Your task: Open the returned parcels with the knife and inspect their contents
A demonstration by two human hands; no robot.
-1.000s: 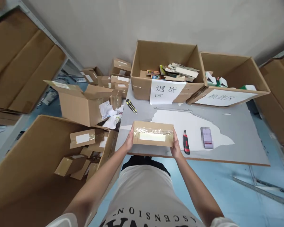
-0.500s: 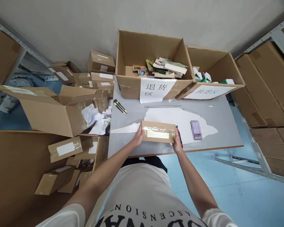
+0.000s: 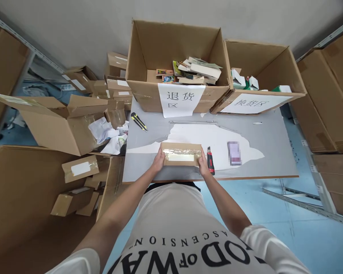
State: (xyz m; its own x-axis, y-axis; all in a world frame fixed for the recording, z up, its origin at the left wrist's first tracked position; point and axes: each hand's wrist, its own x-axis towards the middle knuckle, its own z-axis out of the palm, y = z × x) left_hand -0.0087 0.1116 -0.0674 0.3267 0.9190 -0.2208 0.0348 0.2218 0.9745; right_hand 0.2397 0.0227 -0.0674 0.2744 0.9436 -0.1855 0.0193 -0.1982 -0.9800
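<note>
Taped carton (image 3: 181, 151) is held level between both hands, over the front part of the grey desk (image 3: 277, 152), directly before the person's body. Left hand (image 3: 157, 160) grasps its left end; right hand (image 3: 202, 163) grasps its right end, fingers wrapped about both end faces. Clear tape runs along the carton, with a white label below it. Cannot tell whether the underside touches the desk.

Just right of the right hand: red-and-black cutter (image 3: 210, 161), lying on the desk close to a white patch (image 3: 200, 137). Farther right on the patch, a purple item (image 3: 234, 153), pixelated, details unreadable. Yellow-and-black cutter (image 3: 139, 122) lies near the desk's left edge, well apart from the hands.

Rear of desk: two open boxes side by side. Left box (image 3: 144, 99) contains a heap of books (image 3: 204, 71) and bears a white paper sign (image 3: 181, 99) with handwritten characters. Right box (image 3: 274, 72) contains white-and-green packages (image 3: 282, 88) and bears a similar sign.

Left of desk: open carton (image 3: 48, 125) with crumpled white paper (image 3: 103, 130) at its right side; nearer the person, a large bin box (image 3: 25, 190) with several small cartons (image 3: 80, 167) inside.
</note>
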